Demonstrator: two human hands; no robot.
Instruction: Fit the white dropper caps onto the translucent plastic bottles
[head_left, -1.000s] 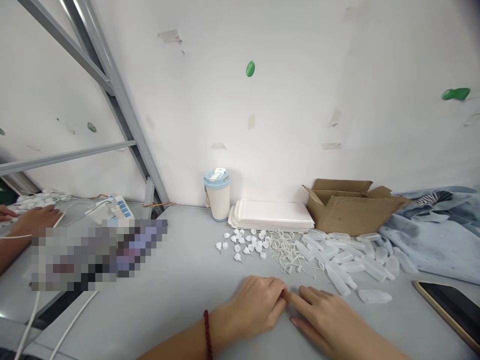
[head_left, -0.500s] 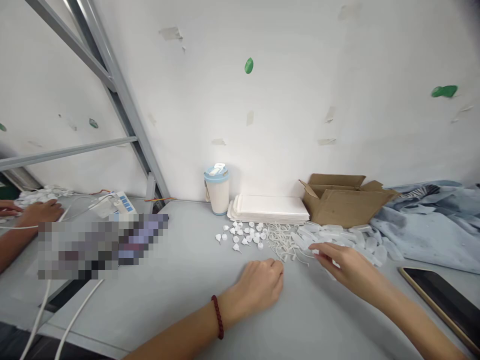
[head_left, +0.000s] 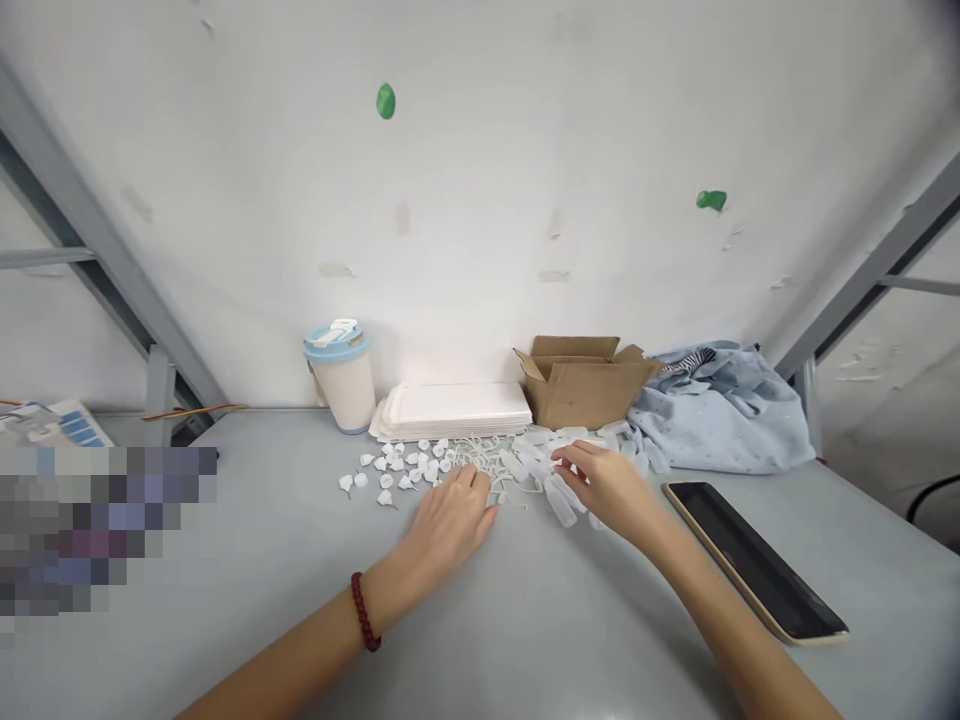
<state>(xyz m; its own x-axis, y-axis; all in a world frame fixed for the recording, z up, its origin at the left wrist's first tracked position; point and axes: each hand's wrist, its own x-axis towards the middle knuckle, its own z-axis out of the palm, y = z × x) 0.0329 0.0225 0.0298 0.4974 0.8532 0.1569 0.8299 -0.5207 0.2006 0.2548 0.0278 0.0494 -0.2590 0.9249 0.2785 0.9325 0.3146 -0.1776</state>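
Note:
My left hand (head_left: pixel 450 518), with a dark red beaded bracelet (head_left: pixel 365 612) at its wrist, reaches over the near edge of a heap of thin white cords (head_left: pixel 484 455). Its fingers bend downward with the thumb apart; the fingertips are partly hidden. Just left of it lie several small white cone-shaped caps (head_left: pixel 385 482) with short tips. Over a pile of clear plastic, bottle-like pieces (head_left: pixel 559 503) is my right hand (head_left: pixel 606 485). Its thumb and fingers are curved with a small gap between them, close to the pieces, and I see nothing held there.
Behind the pieces are a stack of flat white cartons (head_left: pixel 461 408) and an open cardboard box (head_left: pixel 592 395). A cup with a blue lid (head_left: pixel 345 385) stands by the wall. Light blue cloth (head_left: pixel 720 420) and a phone (head_left: pixel 754 560) are at the right. Metal frame bars (head_left: pixel 135 270) flank the table.
The view has turned right, so the cup and box sit further left and the co-worker's hands are out of view. My left hand has moved forward from the bare table to the cords and loosened from a fist.

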